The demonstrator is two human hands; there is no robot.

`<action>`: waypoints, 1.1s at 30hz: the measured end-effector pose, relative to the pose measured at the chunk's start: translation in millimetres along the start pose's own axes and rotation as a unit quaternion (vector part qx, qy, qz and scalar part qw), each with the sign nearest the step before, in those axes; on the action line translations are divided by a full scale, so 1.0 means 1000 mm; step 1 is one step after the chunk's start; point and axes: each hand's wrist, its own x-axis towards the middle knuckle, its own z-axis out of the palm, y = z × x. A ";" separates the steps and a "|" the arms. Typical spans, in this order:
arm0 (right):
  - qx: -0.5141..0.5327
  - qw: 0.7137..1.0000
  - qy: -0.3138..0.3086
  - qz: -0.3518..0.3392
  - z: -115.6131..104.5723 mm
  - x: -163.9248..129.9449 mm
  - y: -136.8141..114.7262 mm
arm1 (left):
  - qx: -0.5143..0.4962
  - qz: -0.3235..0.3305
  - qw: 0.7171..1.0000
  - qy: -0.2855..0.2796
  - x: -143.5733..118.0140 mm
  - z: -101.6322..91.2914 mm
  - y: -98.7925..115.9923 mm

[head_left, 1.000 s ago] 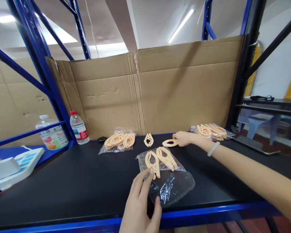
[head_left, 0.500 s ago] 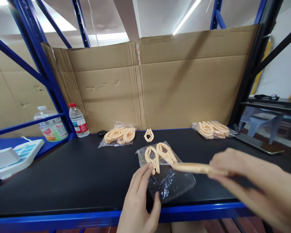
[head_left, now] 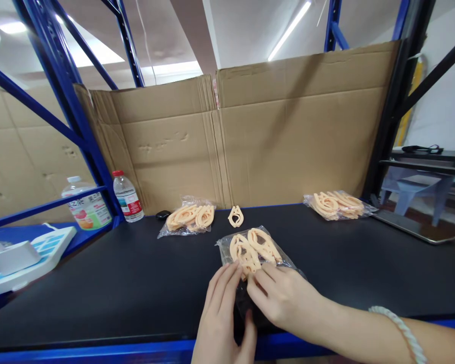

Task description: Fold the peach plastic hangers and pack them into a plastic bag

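A clear plastic bag (head_left: pixel 266 257) lies on the black shelf top (head_left: pixel 117 283) with peach plastic clip-like pieces (head_left: pixel 263 243) inside it. My left hand (head_left: pixel 222 313) pinches the bag's near edge. My right hand (head_left: pixel 284 298), with a bead bracelet on its wrist, sits beside the left one at the bag's mouth. Its fingertips hold a peach piece (head_left: pixel 245 264) that lies partly in the bag. One loose peach piece (head_left: pixel 235 216) rests just behind the bag.
A filled bag of peach pieces (head_left: pixel 187 218) lies at back left and a heap on plastic (head_left: pixel 335 205) at back right. Cardboard (head_left: pixel 288 136) walls the back. Two bottles (head_left: pixel 128 197) and a white device (head_left: pixel 23 255) stand at left; a metal tray (head_left: pixel 413 228) lies at right.
My right hand picked a peach piece up from the back of the shelf, carried it toward me and brought it to the bag's mouth. My left hand stayed on the bag.
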 end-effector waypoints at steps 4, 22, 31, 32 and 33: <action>0.008 0.999 -0.050 0.014 0.003 0.001 -0.001 | 0.007 -0.004 1.000 -0.008 0.000 0.001 0.001; 0.184 0.941 -0.280 0.045 0.137 0.097 0.153 | -0.005 -0.037 0.999 0.014 0.000 0.000 0.001; 0.174 0.919 -0.339 0.100 0.126 0.063 0.172 | -0.019 -0.045 0.999 0.004 0.003 -0.004 0.007; 0.180 0.920 -0.332 0.106 0.119 0.053 0.175 | -0.021 -0.047 0.999 -0.003 0.003 -0.006 0.008; 0.184 0.923 -0.319 0.112 0.110 0.043 0.178 | -0.021 -0.046 0.999 -0.012 0.004 -0.008 0.009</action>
